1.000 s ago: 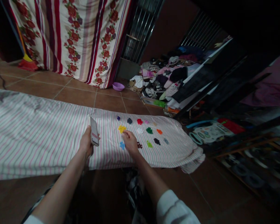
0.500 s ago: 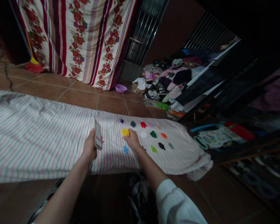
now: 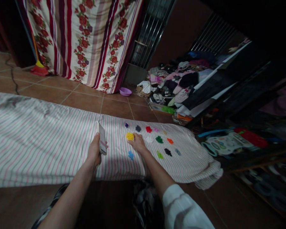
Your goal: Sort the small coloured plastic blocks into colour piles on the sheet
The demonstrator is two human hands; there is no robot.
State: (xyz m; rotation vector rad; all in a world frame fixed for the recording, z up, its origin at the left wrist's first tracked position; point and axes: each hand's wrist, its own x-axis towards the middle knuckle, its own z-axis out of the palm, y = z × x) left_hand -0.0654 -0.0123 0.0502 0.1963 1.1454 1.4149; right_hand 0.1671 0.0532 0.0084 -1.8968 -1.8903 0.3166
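Note:
A phone point(image 3: 102, 139) is held on edge in my left hand point(image 3: 94, 149), above a striped cloth point(image 3: 62, 136). The fingers of my right hand point(image 3: 137, 142) are at the right edge of a yellow pile point(image 3: 129, 136) of small pieces; whether they pinch a piece is too small to tell. Below it lies a light blue pile point(image 3: 130, 155). Dark grey point(image 3: 138, 128), red point(image 3: 148, 129), white point(image 3: 149, 139), green point(image 3: 159, 139), orange point(image 3: 170, 141), lime point(image 3: 160, 154) and black point(image 3: 168, 152) piles are spread to the right.
Beyond the cloth, a purple basin point(image 3: 125, 92) stands on the tiled floor by a flowered curtain point(image 3: 85, 41). A red and yellow broom point(image 3: 39, 69) is at the far left. Heaped clothes point(image 3: 173, 79) lie behind, and a cluttered shelf point(image 3: 243, 156) is at the right.
The whole view has shifted slightly, so things appear a little further right. My left hand still holds the phone, and my right hand remains at the yellow pile.

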